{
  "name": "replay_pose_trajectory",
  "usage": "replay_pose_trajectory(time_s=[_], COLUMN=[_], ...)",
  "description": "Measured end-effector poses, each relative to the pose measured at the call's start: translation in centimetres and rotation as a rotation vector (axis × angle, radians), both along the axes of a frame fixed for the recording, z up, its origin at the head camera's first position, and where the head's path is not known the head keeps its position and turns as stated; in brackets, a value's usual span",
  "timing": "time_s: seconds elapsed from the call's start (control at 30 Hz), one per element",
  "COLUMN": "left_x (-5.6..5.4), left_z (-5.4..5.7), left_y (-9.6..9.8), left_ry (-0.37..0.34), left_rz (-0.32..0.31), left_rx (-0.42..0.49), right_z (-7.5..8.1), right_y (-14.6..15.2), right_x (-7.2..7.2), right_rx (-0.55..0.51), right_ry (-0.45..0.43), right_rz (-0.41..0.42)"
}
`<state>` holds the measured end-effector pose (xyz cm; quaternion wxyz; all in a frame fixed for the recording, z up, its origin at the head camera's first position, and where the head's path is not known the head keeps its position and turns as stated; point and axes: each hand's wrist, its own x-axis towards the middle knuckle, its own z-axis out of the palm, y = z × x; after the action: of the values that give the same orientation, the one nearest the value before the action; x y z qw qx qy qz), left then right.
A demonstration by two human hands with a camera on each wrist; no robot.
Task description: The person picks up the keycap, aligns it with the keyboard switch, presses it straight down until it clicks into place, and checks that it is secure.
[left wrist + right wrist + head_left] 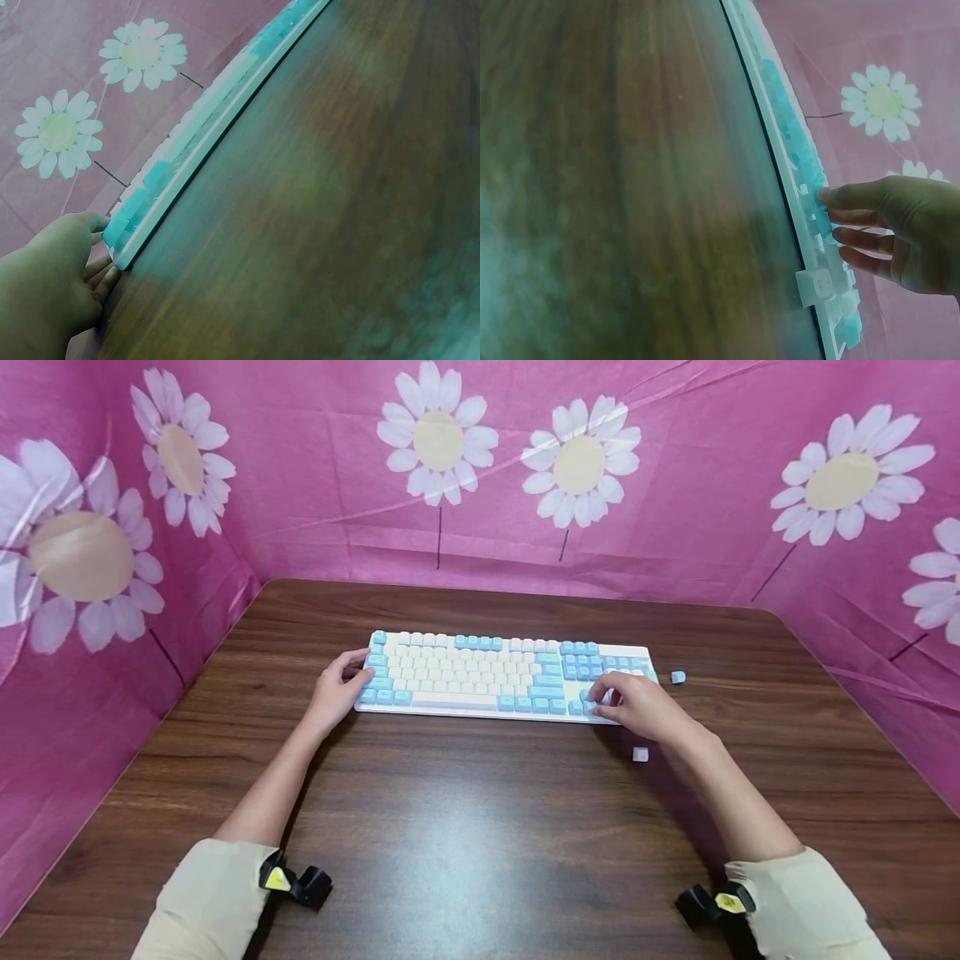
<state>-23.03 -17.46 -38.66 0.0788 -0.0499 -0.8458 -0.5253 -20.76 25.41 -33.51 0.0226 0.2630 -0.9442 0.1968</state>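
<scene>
A white and light-blue keyboard (pixel 453 700) lies on the table with its long side toward me. My left hand (pixel 339 692) grips its left end, the thumb over the edge keys and the other fingers at the side. Over the arrow keys at the right end is my right hand (pixel 637 703), thumb and fingers curled and pinching at a blue keycap, which the fingertips mostly cover. A loose white keycap (pixel 640 754) lies on the table just below that hand. A loose blue keycap (pixel 678 677) sits beyond the keyboard's right end.
The brown wooden table (pixel 450 827) spreads around the keyboard. A pink cloth (pixel 315 468) with large white daisies hangs behind it and at both sides. Black camera mounts (pixel 307 887) are strapped at both sleeves.
</scene>
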Motion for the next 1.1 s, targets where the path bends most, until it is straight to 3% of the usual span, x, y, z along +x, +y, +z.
replay_pose_trajectory(time_s=[0.47,0.73,1.1], left_x=[-0.1,0.0,0.1], left_z=[0.0,-0.1,-0.3], left_y=[0.1,-0.1,0.0], left_ry=[0.001,-0.011,0.028], left_rz=[0.001,-0.001,-0.009], left_rx=[-0.003,-0.002,-0.019], right_z=[-0.7,-1.0,-1.1], right_y=[0.6,0.5,0.3], right_x=[-0.1,-0.3,-0.1], right_rx=[-0.146,-0.17,-0.245], right_ry=[-0.072,-0.112,-0.158], right_rz=[-0.055,-0.09,-0.126])
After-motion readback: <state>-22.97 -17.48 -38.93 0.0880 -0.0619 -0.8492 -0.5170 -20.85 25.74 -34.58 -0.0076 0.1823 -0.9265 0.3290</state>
